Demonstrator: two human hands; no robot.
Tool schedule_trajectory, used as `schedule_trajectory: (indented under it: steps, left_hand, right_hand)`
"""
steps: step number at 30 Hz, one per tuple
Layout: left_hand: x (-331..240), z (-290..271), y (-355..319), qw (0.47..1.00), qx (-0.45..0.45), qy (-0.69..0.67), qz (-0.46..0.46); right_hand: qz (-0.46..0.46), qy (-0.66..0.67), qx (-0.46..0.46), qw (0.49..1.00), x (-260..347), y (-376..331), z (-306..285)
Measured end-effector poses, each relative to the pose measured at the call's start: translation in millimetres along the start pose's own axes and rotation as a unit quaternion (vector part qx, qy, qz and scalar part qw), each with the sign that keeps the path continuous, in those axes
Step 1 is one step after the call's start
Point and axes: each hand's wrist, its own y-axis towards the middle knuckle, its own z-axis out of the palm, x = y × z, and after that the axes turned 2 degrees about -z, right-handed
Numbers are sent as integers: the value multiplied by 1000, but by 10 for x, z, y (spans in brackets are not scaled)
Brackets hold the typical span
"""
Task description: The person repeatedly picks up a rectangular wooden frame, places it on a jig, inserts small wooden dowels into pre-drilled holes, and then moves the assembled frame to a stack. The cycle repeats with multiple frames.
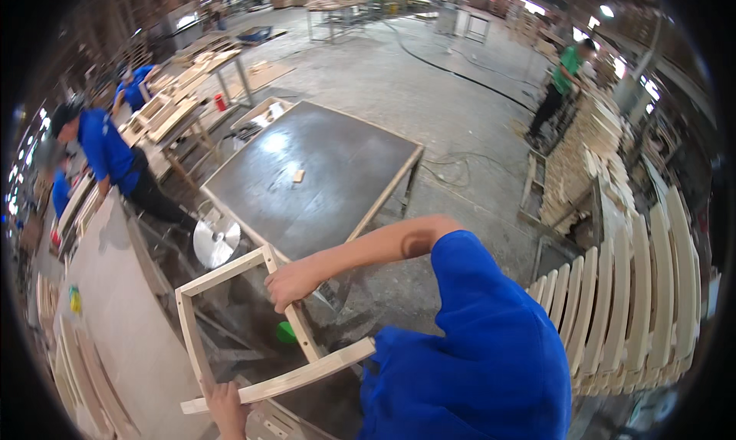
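Observation:
Both hands hold a pale wooden frame [307, 373], four-sided with one curved rail that runs past the corners. My right hand [295, 284] reaches across and is closed around the right side piece, near its far corner. At the near left corner, my left hand [225, 407] grips the curved rail where it meets the left side piece. Dark holes dot the right side piece. Below the frame, another slotted wooden part [277, 425] shows partly, and a green object [286, 333] is visible through the opening.
A dark-topped table [330, 152] stands ahead, bearing a small wood block [298, 176]. Beside it is a shiny round disc [216, 241]. A pale board surface [123, 302] lies left, curved slats [613, 310] stack right. Co-workers in blue [111, 145] and green [566, 72] stand farther off.

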Motion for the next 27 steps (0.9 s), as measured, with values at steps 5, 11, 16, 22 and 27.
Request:
schedule_trajectory:
  steps: [5,11,16,22,27]
  left_hand:
    - [-701,355,909,985,4,-98,142]
    - [-2058,1591,2029,978,20,-121,169]
    - [-2998,2460,3052,976,57,-176,118]
    - [-3476,2995,3998,970,141,-197,14]
    - [-3411,3579,4363,981,47,-184,-42]
  right_hand:
    - [62,-83,-38,994,-209,-1272,28]
    - [204,-122,9,971,-586,-2882,302]
    - [266,-111,37,957,-1376,-4039,1081]
    - [333,-34,74,939,-2550,-4642,2032]
    - [312,-107,52,942,-3191,-4644,2418]
